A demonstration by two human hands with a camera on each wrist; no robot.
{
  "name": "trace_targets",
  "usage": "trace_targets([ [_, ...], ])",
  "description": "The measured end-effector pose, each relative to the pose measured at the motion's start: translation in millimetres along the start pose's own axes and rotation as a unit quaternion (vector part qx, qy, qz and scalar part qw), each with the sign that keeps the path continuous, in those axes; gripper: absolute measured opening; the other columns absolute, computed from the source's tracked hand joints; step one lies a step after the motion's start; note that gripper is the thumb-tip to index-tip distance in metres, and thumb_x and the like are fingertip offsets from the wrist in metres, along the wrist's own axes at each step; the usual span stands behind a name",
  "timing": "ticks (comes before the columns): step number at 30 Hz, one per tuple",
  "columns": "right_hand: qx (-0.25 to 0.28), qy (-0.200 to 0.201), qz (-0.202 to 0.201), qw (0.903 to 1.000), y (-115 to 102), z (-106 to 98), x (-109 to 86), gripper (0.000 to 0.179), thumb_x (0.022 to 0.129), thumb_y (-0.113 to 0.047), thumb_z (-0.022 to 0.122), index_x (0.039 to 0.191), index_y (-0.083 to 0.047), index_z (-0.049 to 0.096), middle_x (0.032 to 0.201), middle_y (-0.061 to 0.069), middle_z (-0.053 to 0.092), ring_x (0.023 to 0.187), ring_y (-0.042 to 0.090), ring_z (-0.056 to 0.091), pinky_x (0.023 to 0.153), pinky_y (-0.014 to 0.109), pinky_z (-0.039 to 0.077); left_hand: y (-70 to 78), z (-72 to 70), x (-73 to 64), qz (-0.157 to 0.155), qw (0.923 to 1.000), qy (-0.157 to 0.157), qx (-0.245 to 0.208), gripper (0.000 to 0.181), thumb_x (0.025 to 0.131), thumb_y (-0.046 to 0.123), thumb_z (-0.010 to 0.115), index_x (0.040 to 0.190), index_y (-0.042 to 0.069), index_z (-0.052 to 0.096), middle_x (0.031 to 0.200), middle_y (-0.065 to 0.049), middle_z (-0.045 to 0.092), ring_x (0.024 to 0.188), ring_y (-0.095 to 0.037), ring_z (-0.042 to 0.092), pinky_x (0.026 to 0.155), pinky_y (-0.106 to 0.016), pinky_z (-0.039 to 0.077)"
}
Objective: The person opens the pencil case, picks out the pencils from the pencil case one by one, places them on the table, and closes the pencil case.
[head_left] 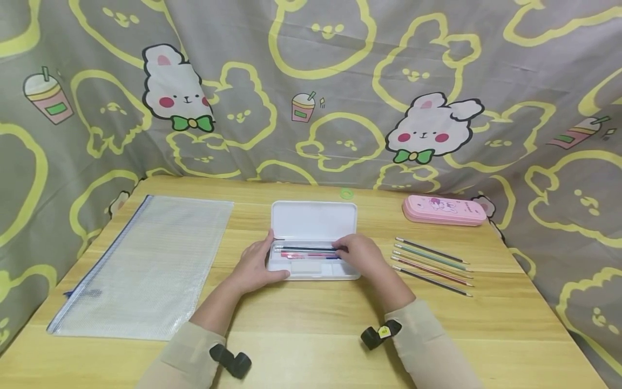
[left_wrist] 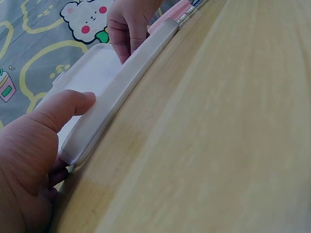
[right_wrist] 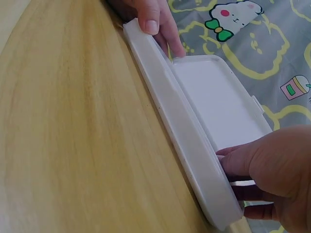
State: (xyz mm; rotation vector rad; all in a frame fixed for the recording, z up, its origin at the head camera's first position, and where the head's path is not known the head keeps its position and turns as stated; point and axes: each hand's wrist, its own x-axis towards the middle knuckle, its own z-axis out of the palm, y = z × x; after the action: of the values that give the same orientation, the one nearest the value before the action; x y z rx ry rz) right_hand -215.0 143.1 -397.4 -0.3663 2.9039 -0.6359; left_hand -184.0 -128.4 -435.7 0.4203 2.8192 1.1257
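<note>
A white pencil case (head_left: 315, 220) lies with its lid raised on the wooden table. My left hand (head_left: 256, 266) grips its left end, the thumb over the front rim and the fingers along the side. Inside the case are a dark pencil (head_left: 306, 249), red and blue pens or pencils (head_left: 303, 255) and a white eraser-like block (head_left: 306, 267). Over the right end, my right hand (head_left: 360, 256) reaches in and pinches the dark pencil's right end between thumb and index finger. In the right wrist view the front wall hides those fingertips.
Several pencils (head_left: 432, 262) lie side by side to the right. Behind them sits a closed pink pencil case (head_left: 443, 210). A clear mesh zip pouch (head_left: 146, 265) lies flat on the left. A small green ring (head_left: 346, 193) is near the back edge, before a patterned curtain (head_left: 340, 81).
</note>
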Motion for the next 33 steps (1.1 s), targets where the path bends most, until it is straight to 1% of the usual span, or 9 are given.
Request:
trace_targets([
  [5,0.003,-0.008,0.003,1.0,-2,0,0.6,0.025,0.094,-0.015,0.064,0.118,-0.013,0.072,0.121,0.009,0.07,0.117,0.027,0.062,0.104,0.047,0.047,-0.2,-0.2,0.3,-0.001,1.0,-0.001,0.002,0.112,0.075,0.04,0.078,0.156,0.0,0.011,0.155,-0.025,0.034,0.142,-0.045,0.031,0.118,-0.06,0.019],
  [12,0.042,-0.022,-0.003,0.9989,5,2,5.9,0.025,0.095,-0.012,0.062,0.118,-0.013,0.073,0.123,0.011,0.069,0.121,0.03,0.06,0.106,0.049,0.045,0.2,-0.3,0.0,-0.006,1.0,-0.004,-0.005,0.113,0.075,0.04,0.078,0.156,0.001,0.011,0.156,-0.025,0.032,0.143,-0.045,0.029,0.118,-0.06,0.018],
  [18,0.057,-0.032,-0.032,0.9973,11,3,8.2,0.025,0.095,-0.01,0.061,0.117,-0.013,0.073,0.117,0.01,0.07,0.115,0.027,0.061,0.103,0.048,0.046,0.1,-0.2,-0.2,-0.007,1.0,-0.004,-0.005,0.112,0.075,0.041,0.078,0.156,0.001,0.011,0.156,-0.024,0.032,0.143,-0.045,0.028,0.119,-0.06,0.018],
  [23,0.094,-0.037,-0.04,0.9941,16,0,5.4,0.025,0.096,-0.01,0.059,0.117,-0.013,0.072,0.115,0.009,0.068,0.109,0.024,0.06,0.101,0.047,0.047,0.4,-0.3,-0.5,-0.005,1.0,-0.004,-0.006,0.112,0.075,0.041,0.078,0.156,0.001,0.011,0.156,-0.025,0.032,0.144,-0.045,0.028,0.119,-0.06,0.018],
  [25,0.11,-0.035,-0.043,0.9924,18,-3,2.9,0.025,0.097,-0.01,0.058,0.117,-0.012,0.072,0.114,0.009,0.068,0.106,0.023,0.06,0.098,0.046,0.048,0.6,-0.3,-0.4,-0.004,1.0,-0.003,-0.005,0.112,0.075,0.041,0.078,0.156,0.0,0.011,0.156,-0.025,0.032,0.143,-0.045,0.029,0.119,-0.06,0.018],
  [28,0.12,-0.027,-0.057,0.9908,23,-8,-2.4,0.025,0.097,-0.01,0.058,0.117,-0.011,0.072,0.112,0.01,0.068,0.102,0.021,0.059,0.093,0.043,0.049,0.5,-0.2,0.2,-0.001,1.0,-0.001,0.003,0.112,0.075,0.041,0.077,0.156,-0.001,0.011,0.155,-0.026,0.033,0.143,-0.046,0.03,0.118,-0.06,0.019],
  [33,0.131,-0.018,-0.061,0.9894,33,-18,-12.8,0.025,0.096,-0.009,0.057,0.116,-0.01,0.072,0.109,0.009,0.069,0.092,0.018,0.057,0.081,0.032,0.047,0.0,-0.4,0.0,-0.002,1.0,0.001,0.004,0.112,0.075,0.041,0.078,0.156,-0.001,0.011,0.155,-0.026,0.033,0.142,-0.046,0.03,0.118,-0.06,0.019],
])
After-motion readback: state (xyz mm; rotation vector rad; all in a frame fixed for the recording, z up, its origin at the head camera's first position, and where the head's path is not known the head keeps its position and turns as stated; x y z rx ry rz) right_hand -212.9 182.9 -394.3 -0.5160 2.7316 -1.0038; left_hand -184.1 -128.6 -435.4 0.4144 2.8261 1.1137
